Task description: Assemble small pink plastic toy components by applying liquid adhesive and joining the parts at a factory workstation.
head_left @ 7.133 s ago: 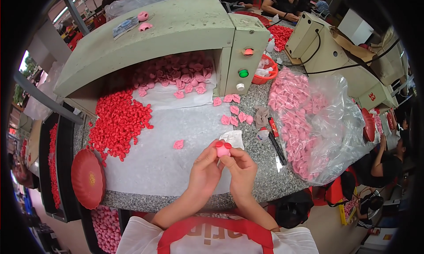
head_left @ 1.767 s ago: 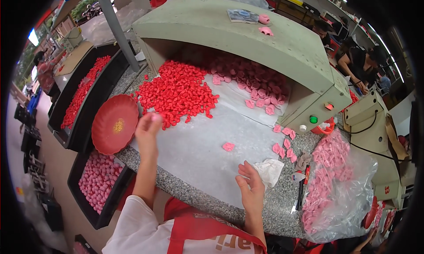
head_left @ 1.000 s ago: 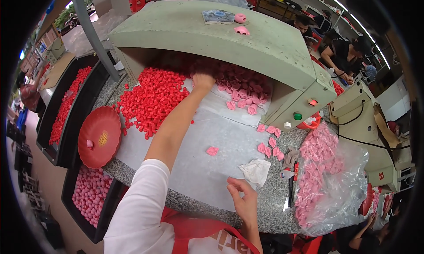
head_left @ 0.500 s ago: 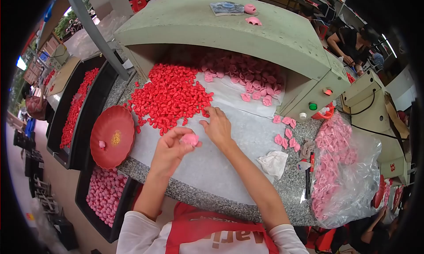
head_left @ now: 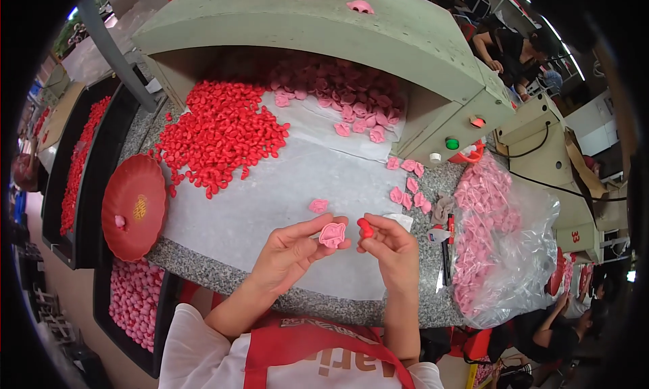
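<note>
My left hand (head_left: 292, 252) pinches a small pink moulded piece (head_left: 332, 235) with a hollow, ridged side turned up. Close beside it, my right hand (head_left: 395, 254) grips a small red rounded piece (head_left: 366, 229) between thumb and fingertips. The two pieces are apart. Another pink piece (head_left: 318, 205) lies on the white sheet (head_left: 270, 199) just beyond my left hand. A heap of red pieces (head_left: 220, 135) spreads over the sheet at the far left. More pink pieces (head_left: 365, 105) are piled beneath the pale green machine hood (head_left: 304, 30).
A red scalloped bowl (head_left: 128, 230) holds one pink piece at the left. Black bins (head_left: 81, 179) of red and pink parts stand beyond the granite table edge. At the right lie loose pink pieces (head_left: 407, 198), a marker (head_left: 445, 264) and a plastic bag of pink parts (head_left: 483, 233).
My right hand has come back from the red heap to my front with a red piece. My left hand has moved right with its pink piece. The view has shifted.
</note>
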A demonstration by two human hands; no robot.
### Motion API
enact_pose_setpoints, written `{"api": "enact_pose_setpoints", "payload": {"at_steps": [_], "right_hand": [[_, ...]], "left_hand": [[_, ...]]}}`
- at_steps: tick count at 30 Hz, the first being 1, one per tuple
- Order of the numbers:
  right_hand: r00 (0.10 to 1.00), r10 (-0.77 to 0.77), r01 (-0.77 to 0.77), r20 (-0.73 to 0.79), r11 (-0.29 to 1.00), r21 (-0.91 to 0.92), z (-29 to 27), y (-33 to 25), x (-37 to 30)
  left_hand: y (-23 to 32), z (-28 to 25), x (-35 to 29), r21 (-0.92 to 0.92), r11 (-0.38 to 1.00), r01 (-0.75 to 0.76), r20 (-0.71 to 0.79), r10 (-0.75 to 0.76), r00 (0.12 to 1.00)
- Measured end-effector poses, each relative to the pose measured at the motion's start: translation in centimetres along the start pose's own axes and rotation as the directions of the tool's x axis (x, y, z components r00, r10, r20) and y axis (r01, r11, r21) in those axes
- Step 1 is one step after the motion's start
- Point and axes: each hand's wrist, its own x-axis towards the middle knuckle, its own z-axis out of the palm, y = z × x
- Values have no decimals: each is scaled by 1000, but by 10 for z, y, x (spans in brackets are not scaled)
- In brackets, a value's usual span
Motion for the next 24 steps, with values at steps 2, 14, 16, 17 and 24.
{"api": "enact_pose_setpoints", "payload": {"at_steps": [2,14,16,17,24], "right_hand": [[988,-148,144,-45,987,-72,-1,-5,-20],[832,-552,468,63,634,-616,13,-13,-42],[842,-539,447,11,686,-575,14,-13,-43],[846,-532,456,38,683,-571,14,-14,-44],[939,-336,327,69,817,-475,7,-14,-45]], "left_hand": [[-12,4,5,45,997,-56,29,54,998],[-26,25,0,544,794,-270,75,275,959],[-27,25,0,571,773,-279,99,272,957],[-28,24,2,565,773,-288,88,291,953],[-30,21,3,597,784,-171,34,188,981]]}}
